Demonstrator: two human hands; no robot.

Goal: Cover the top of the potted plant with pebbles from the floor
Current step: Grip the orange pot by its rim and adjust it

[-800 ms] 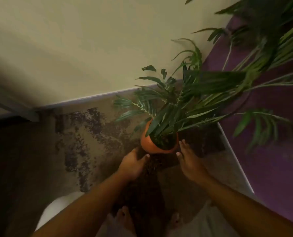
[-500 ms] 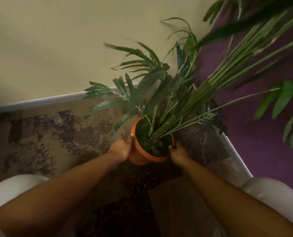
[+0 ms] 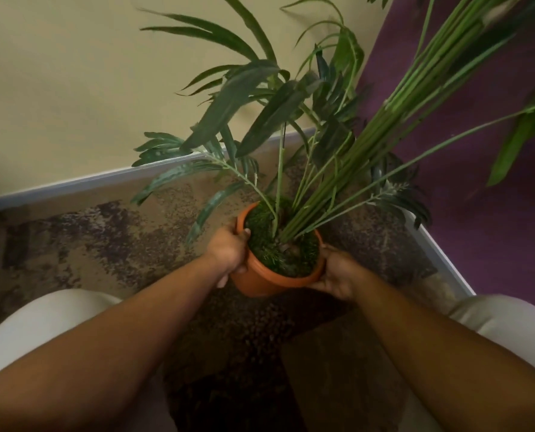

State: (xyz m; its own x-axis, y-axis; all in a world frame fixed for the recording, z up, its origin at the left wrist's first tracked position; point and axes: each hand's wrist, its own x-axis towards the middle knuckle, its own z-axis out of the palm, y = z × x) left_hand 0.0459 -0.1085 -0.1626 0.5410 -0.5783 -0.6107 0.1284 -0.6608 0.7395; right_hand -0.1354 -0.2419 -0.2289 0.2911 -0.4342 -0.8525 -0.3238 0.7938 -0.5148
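Note:
An orange pot (image 3: 261,282) with a tall green leafy plant (image 3: 291,126) stands on the floor in the room's corner. Green moss (image 3: 278,254) covers its top. My left hand (image 3: 228,247) grips the pot's left rim, thumb over the edge. My right hand (image 3: 338,272) clasps the right side of the pot. A dark patch of small pebbles (image 3: 260,335) lies on the floor just in front of the pot, between my knees.
A beige wall (image 3: 73,88) with a pale skirting board runs behind, a purple wall (image 3: 494,213) on the right. The patterned brown rug (image 3: 88,244) spreads to the left. My knees in pale trousers (image 3: 41,319) flank the pebbles. Long leaves overhang the pot.
My hands went from hovering beside the pot to gripping it on both sides. The pot has come closer to me, and my view has dropped lower.

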